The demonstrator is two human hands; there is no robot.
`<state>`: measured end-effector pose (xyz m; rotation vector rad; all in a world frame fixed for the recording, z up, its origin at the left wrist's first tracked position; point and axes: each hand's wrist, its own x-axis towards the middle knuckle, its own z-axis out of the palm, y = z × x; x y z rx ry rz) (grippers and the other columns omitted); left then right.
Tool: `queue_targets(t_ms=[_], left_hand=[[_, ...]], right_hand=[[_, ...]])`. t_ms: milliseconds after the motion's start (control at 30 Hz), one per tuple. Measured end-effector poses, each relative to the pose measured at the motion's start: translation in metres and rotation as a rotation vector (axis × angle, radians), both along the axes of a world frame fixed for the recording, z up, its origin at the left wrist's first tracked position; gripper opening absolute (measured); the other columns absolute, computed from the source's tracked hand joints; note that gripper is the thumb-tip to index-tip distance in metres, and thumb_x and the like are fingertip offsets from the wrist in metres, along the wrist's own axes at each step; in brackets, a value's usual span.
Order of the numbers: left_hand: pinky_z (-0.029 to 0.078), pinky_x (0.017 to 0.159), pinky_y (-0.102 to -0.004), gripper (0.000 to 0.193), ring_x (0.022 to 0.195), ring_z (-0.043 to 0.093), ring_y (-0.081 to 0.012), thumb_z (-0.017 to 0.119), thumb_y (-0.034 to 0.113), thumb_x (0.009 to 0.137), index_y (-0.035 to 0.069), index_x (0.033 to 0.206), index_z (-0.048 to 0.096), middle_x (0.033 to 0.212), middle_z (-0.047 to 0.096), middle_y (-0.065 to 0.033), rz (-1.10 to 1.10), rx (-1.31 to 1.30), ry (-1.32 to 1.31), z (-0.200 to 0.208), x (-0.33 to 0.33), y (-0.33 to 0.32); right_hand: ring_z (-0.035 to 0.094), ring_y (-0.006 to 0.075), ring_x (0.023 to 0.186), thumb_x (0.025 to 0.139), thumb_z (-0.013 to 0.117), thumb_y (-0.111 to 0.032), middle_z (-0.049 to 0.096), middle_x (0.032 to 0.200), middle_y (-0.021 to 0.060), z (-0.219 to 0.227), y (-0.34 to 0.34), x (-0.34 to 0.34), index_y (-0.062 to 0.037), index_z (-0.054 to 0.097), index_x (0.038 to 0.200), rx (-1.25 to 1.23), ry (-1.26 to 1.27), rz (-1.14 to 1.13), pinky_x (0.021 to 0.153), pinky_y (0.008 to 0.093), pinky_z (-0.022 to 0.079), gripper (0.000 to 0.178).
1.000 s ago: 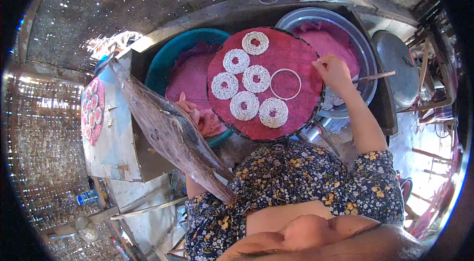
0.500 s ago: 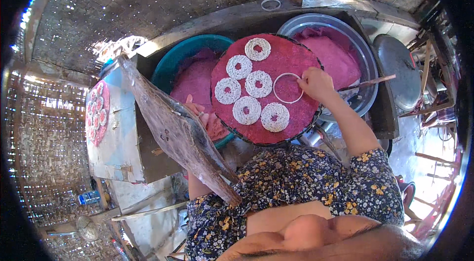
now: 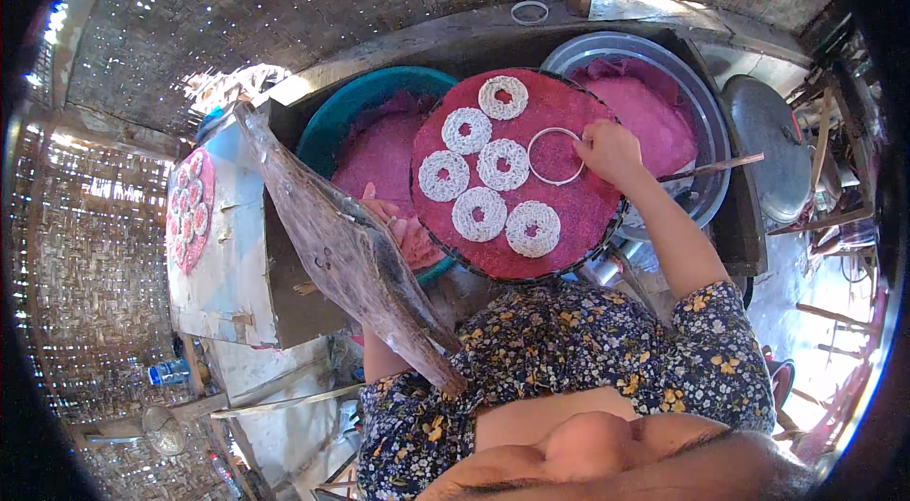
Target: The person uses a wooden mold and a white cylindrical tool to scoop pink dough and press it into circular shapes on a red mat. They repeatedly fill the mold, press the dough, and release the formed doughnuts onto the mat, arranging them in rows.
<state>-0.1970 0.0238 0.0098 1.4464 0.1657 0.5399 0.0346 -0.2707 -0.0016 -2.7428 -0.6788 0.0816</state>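
Note:
My right hand [image 3: 609, 150] pinches the edge of a thin white ring [image 3: 533, 160], which sits on the right part of a round tray covered in red cloth [image 3: 578, 221]. Several white, lacy, doughnut-shaped rounds [image 3: 479, 214], each with a hole in the middle, lie on the cloth left of the ring. My left hand [image 3: 393, 219] is over the pink contents of a teal basin [image 3: 327, 112], its fingers stretched out. A weathered piece of wood [image 3: 332, 236] hides part of that hand and its forearm.
A grey metal basin [image 3: 716, 122] with pink contents and a stick [image 3: 725, 163] stands right of the tray. Beyond it leans a dark round lid [image 3: 768, 150]. Another white ring [image 3: 529, 13] rests on the back ledge. At left, pink-and-white rounds [image 3: 192, 207] lie on a pale surface.
The view has shifted slightly. My right hand still holds the ring at about the same spot on the cloth, and my left hand stays at the teal basin.

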Motion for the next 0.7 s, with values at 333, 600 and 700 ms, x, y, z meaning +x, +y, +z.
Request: queue_targets(t_ms=[333,600,700], left_hand=[[0.044,0.080,-0.0425,0.028,0.078,0.053,-0.0232,0.060,0.011,0.079,0.001,0.103,0.049,0.090,0.054,-0.0104,0.039,-0.041,-0.013,0.003,0.004,-0.009],[0.044,0.081,-0.0481,0.033,0.079,0.054,-0.0255,0.060,0.013,0.079,0.001,0.108,0.049,0.093,0.055,-0.0117,0.187,-0.200,0.020,0.017,0.011,-0.038],[0.044,0.082,-0.0492,0.034,0.081,0.054,-0.0258,0.059,0.014,0.080,0.001,0.109,0.048,0.094,0.055,-0.0118,0.200,-0.277,0.036,0.014,0.018,-0.050]], right_hand=[[0.060,0.0322,0.079,0.077,0.055,-0.036,0.061,0.084,0.0140,0.005,0.003,0.004,-0.0078,0.064,0.078,-0.026,0.012,0.023,0.069,0.0442,0.049,0.030],[0.060,0.0310,0.072,0.078,0.056,-0.041,0.060,0.076,0.0113,0.036,-0.016,-0.004,-0.0073,0.063,0.076,0.216,-0.124,-0.076,0.064,0.0428,0.048,0.034],[0.059,0.0304,0.072,0.079,0.057,-0.033,0.058,0.075,0.0104,0.048,-0.022,-0.010,-0.0086,0.063,0.078,0.348,-0.155,-0.024,0.064,0.0427,0.048,0.025]])
